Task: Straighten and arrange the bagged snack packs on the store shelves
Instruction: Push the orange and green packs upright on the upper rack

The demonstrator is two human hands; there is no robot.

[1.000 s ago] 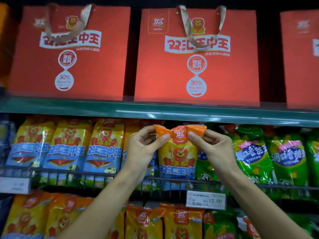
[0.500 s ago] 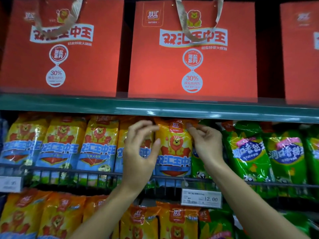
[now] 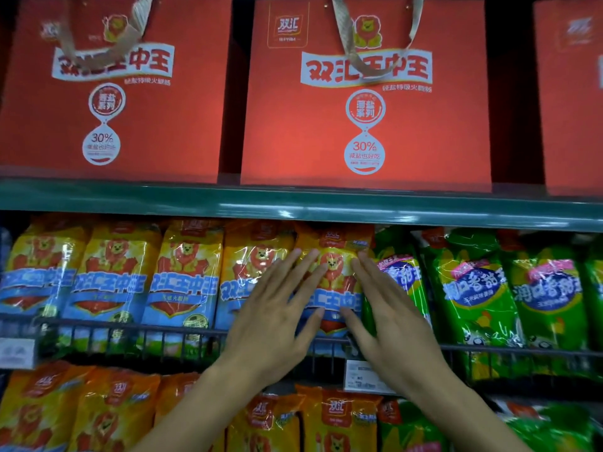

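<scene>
An orange-yellow snack pack with a lion picture (image 3: pixel 332 252) stands upright at the right end of a row of like packs (image 3: pixel 186 272) on the middle shelf. My left hand (image 3: pixel 277 318) lies flat on its left side, fingers straight and spread. On its right side my right hand (image 3: pixel 388 321) presses with straight fingers too. Both palms cover the pack's lower half. Green snack packs (image 3: pixel 476 288) stand directly to its right.
A dark wire rail (image 3: pixel 130 331) runs along the front of the middle shelf, with a price tag (image 3: pixel 360 375) under my right wrist. Red gift bags (image 3: pixel 365 99) stand on the green shelf (image 3: pixel 293 207) above. More orange packs (image 3: pixel 107 415) fill the shelf below.
A second ago both hands pinched the pack's top corners in front of the shelf. They set it back into the row, let go, and now lie flat against its front.
</scene>
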